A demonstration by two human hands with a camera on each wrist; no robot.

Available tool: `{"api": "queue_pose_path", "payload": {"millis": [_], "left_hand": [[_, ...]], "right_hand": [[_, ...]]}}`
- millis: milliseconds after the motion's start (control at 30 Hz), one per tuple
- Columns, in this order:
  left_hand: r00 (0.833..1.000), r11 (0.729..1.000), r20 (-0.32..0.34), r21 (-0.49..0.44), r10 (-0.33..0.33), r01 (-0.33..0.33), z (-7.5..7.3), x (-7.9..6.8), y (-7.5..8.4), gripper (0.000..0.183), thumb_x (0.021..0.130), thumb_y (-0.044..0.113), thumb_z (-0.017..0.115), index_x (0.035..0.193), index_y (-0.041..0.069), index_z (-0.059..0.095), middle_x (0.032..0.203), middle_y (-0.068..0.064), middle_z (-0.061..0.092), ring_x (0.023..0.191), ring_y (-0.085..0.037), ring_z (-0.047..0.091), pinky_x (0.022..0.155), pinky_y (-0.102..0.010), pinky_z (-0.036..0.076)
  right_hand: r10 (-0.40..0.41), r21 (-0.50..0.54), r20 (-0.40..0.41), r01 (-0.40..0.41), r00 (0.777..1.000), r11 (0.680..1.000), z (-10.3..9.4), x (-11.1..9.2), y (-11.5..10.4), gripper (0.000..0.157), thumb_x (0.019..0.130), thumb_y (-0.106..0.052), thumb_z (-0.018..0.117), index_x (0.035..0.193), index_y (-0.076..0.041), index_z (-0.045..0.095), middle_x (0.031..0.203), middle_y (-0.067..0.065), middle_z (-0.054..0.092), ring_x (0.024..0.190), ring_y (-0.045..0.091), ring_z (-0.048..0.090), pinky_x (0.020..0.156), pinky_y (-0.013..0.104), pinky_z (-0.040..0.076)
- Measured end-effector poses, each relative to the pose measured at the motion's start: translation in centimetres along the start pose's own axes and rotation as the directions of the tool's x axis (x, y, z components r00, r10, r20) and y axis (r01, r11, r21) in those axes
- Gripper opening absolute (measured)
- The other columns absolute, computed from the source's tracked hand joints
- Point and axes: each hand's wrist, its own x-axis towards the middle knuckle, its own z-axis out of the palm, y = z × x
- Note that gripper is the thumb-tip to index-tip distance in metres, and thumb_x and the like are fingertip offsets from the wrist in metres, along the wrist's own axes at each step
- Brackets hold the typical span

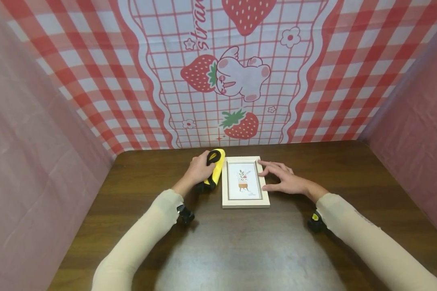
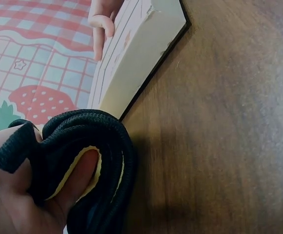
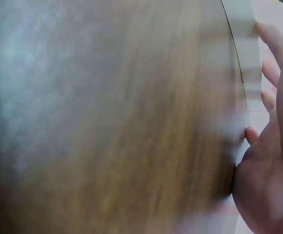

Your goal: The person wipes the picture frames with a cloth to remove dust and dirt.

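Note:
A cream picture frame [image 1: 240, 204] with a potted-plant print lies face up on the table. Just left of it, my left hand [image 1: 199, 169] grips a folded yellow cloth with black edging [image 1: 220, 159]. The left wrist view shows the thumb pressed into the fold of the cloth [image 2: 97, 127], near the frame's side [image 2: 141, 63]. My right hand [image 1: 285, 180] has its fingers spread, their tips touching the frame's right border. In the right wrist view, the fingers [image 3: 280, 44] reach to the frame's pale side [image 3: 243, 39].
The brown wooden table [image 1: 240, 246] ends at the back against a red-and-white checked strawberry curtain [image 1: 236, 81]. Pink cloth walls [image 1: 32, 161] stand on both sides. Black devices [image 1: 185, 214] are strapped to both wrists.

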Motion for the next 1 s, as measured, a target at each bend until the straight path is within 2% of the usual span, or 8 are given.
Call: {"api": "queue_pose_path", "payload": {"millis": [133, 367, 700, 1000], "left_hand": [[1.0, 1.0, 0.011, -0.013, -0.009, 0.009, 0.0, -0.4, 0.1, 0.05, 0.105, 0.026, 0.066, 0.153, 0.015, 0.059, 0.118, -0.015, 0.08, 0.076, -0.019, 0.08, 0.06, -0.03, 0.067], [1.0, 0.999, 0.021, -0.03, -0.011, 0.011, 0.1, -1.3, 0.3, 0.048, 0.106, 0.026, 0.065, 0.152, 0.015, 0.058, 0.119, -0.015, 0.078, 0.076, -0.018, 0.079, 0.06, -0.031, 0.067], [0.999, 0.999, 0.025, -0.025, 0.025, -0.024, 0.5, -2.6, 0.0, 0.05, 0.104, 0.026, 0.065, 0.152, 0.015, 0.057, 0.113, -0.018, 0.078, 0.067, -0.017, 0.078, 0.054, -0.033, 0.066], [0.998, 0.999, 0.054, -0.017, 0.032, -0.031, 0.8, -4.0, -0.1, 0.058, 0.106, 0.028, 0.063, 0.161, 0.014, 0.051, 0.118, -0.022, 0.078, 0.065, -0.015, 0.078, 0.053, -0.033, 0.066]], "right_hand": [[-0.012, 0.014, -0.009, 0.012, 1.0, 1.0, 0.1, 0.0, 0.0, 0.033, 0.1, -0.038, 0.085, 0.126, -0.025, 0.07, 0.188, 0.014, 0.028, 0.167, 0.053, 0.02, 0.124, 0.086, 0.012], [-0.058, 0.02, -0.029, 0.059, 0.998, 0.998, 0.0, -0.2, -0.1, 0.038, 0.097, -0.048, 0.086, 0.125, -0.027, 0.071, 0.187, 0.012, 0.032, 0.162, 0.056, 0.023, 0.118, 0.087, 0.015], [0.017, 0.009, 0.002, -0.017, 1.0, 1.0, -0.1, 0.0, -0.1, 0.033, 0.1, -0.038, 0.086, 0.127, -0.027, 0.071, 0.189, 0.013, 0.027, 0.168, 0.052, 0.019, 0.125, 0.085, 0.011], [-0.013, 0.022, -0.015, 0.013, 1.0, 1.0, 0.0, 0.0, 0.1, 0.035, 0.097, -0.04, 0.087, 0.125, -0.026, 0.071, 0.188, 0.014, 0.029, 0.166, 0.054, 0.02, 0.122, 0.087, 0.012]]}}
